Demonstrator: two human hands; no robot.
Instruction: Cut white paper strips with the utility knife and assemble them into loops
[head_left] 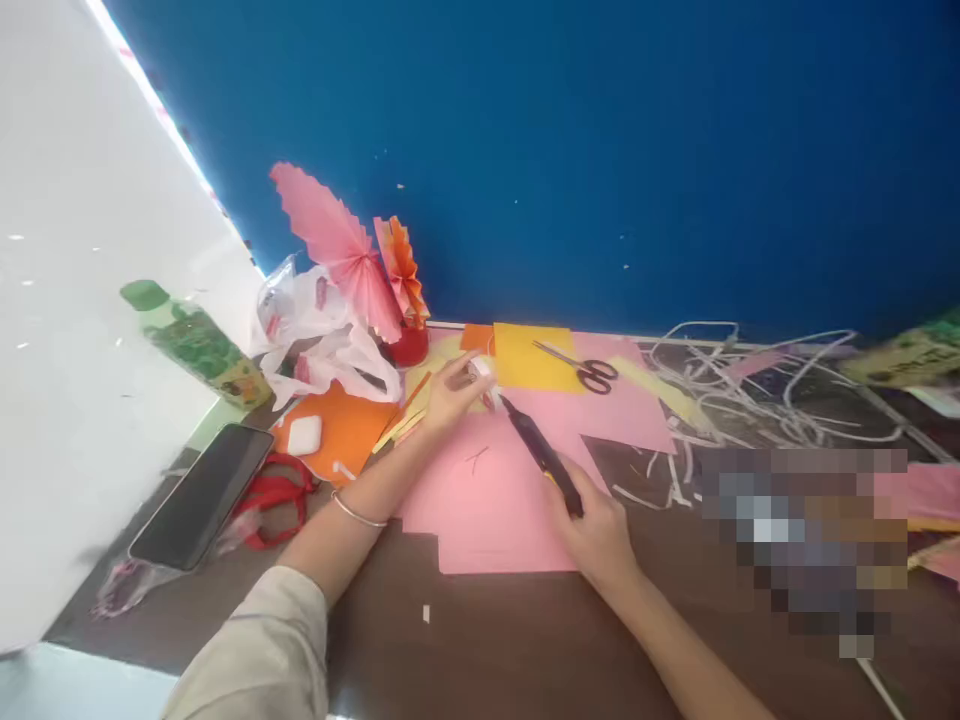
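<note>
Item: a small white roll [480,369] is pinched between the fingers of the left hand [448,395], steadied over pink paper [487,490]. A dark-handled cutter [541,455] is gripped in the closed right hand [596,530], tip angled toward the roll. Scissors [585,370] are laid aside.

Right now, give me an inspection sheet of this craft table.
Surface: dark brown table, mostly covered by paper.
Job's things: pink paper sheet; dark cutter; small white piece.
Clutter: scissors, yellow sheet, orange sheet, white case, phone, bottle, plastic bag, paper fans, white paper strips.
Hands: left hand fingers pinch the white piece; right hand grips the cutter.
Cables: nothing seen.
Surroundings: blue wall; one area is blurred out.
</note>
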